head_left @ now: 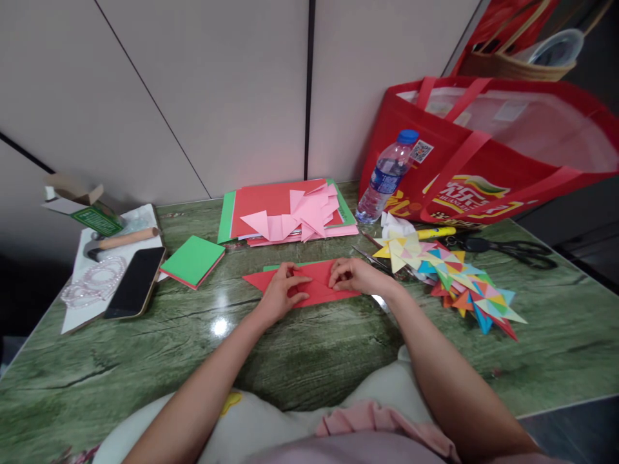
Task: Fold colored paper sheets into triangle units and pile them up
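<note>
A folded sheet of red paper [313,289], pointed at its left end, lies on the table in front of me. My left hand [284,290] rests on its left part, with the fingers apart and lying on the paper. On the right part, my right hand [355,276] has its fingers curled together in a pinch at a fold of the sheet. A green strip of paper [271,267] shows just behind the red sheet. To the left sits a square stack of green paper [194,259] with red beneath.
Pink folded pieces [314,209] lie on red and green sheets at the back. A water bottle [384,177] stands by a red bag [464,154]. Colourful folded stars [464,280] and scissors [507,248] are right; a phone [135,283], beads [94,280] and a green box [99,219], left.
</note>
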Demonstrator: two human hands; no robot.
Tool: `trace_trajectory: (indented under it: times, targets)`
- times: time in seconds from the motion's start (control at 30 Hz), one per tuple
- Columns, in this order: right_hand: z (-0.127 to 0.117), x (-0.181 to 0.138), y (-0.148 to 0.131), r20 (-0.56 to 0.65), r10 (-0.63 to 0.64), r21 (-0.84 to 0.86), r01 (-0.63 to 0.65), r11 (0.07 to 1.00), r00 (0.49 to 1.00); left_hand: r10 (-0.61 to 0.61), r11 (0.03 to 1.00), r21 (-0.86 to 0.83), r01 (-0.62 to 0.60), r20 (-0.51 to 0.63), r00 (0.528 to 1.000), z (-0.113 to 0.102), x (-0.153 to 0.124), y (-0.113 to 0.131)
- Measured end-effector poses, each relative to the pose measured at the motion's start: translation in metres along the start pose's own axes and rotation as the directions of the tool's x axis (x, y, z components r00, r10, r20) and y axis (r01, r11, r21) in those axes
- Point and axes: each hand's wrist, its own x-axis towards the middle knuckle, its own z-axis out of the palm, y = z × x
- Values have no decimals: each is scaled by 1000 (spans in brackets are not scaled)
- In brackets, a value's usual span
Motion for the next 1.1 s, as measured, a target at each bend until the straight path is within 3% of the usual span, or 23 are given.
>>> trace_trajectory:
  times: [0.43,1.1]
  targets:
    - [1,1,1,-4,18,-9,-18,1000,1000,37,997,72,-36,-8,999,3,-3,1]
    - [1,0,-1,-20,20,-14,-20,1000,1000,13,1000,15,-13,6,1000,0,-1,1]
